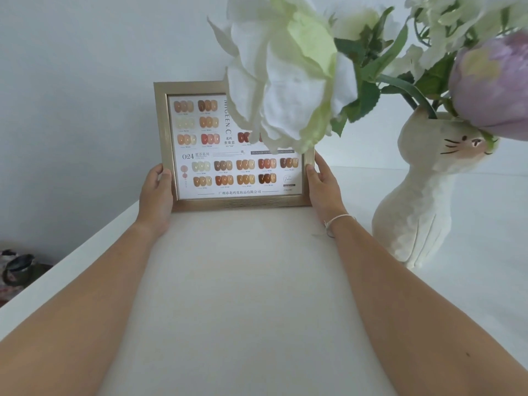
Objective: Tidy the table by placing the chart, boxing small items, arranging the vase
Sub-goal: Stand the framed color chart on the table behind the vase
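Observation:
The chart [228, 172] is a nail-colour sample card in a gold frame, standing upright on the white table [257, 281] near the back wall. My left hand [155, 192] grips its left edge and my right hand [323, 187] grips its right edge. To the right stands a white cat-shaped vase [423, 195] with white flowers [285, 75] and a purple bloom [491, 87]. One white flower hangs in front of the chart's top right corner and hides it.
The table's left edge runs diagonally from the lower left toward the wall. Beyond that edge, low on the left, lies a dark patterned object [17, 267]. A pale wall stands right behind the chart.

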`<state>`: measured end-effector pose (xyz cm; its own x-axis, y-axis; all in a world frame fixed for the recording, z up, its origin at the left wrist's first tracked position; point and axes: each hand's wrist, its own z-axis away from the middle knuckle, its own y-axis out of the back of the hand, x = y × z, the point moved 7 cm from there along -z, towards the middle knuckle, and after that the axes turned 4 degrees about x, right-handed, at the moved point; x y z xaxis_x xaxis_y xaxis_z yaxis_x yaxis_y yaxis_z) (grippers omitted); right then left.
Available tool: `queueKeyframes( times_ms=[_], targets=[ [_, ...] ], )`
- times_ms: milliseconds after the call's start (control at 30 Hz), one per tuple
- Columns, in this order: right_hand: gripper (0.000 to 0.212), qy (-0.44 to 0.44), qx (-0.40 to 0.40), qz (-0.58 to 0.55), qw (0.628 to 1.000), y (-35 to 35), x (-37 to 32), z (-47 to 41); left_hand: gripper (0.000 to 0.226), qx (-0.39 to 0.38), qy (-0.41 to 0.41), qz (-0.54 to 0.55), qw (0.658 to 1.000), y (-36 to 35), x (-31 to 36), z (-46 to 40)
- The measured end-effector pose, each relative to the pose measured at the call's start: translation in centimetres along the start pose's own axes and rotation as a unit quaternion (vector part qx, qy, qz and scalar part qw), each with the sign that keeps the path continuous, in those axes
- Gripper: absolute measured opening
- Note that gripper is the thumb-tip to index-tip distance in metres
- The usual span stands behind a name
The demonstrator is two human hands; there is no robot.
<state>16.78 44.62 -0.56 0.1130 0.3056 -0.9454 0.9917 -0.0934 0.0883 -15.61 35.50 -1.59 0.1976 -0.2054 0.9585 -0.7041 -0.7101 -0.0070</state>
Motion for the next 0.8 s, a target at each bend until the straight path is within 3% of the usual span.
queueKeyframes(
  times_ms=[267,533,800],
  targets=[
    [0.042,-0.007,-0.006,0.027,1.000,0.0,0.0,0.5,0.025,-0.011,-0.011,-0.008,1.000,0.1,0.5,0.7],
    [0.047,-0.014,0.023,0.057,0.998,0.7,-0.5,1.9,0.050,0.034,0.030,-0.031,0.998,2.2,0.4,2.1],
    [0.047,0.001,0.028,0.117,0.993,2.5,-1.7,6.4,0.043,0.034,0.033,-0.059,0.997,4.1,1.9,6.5]
  ],
)
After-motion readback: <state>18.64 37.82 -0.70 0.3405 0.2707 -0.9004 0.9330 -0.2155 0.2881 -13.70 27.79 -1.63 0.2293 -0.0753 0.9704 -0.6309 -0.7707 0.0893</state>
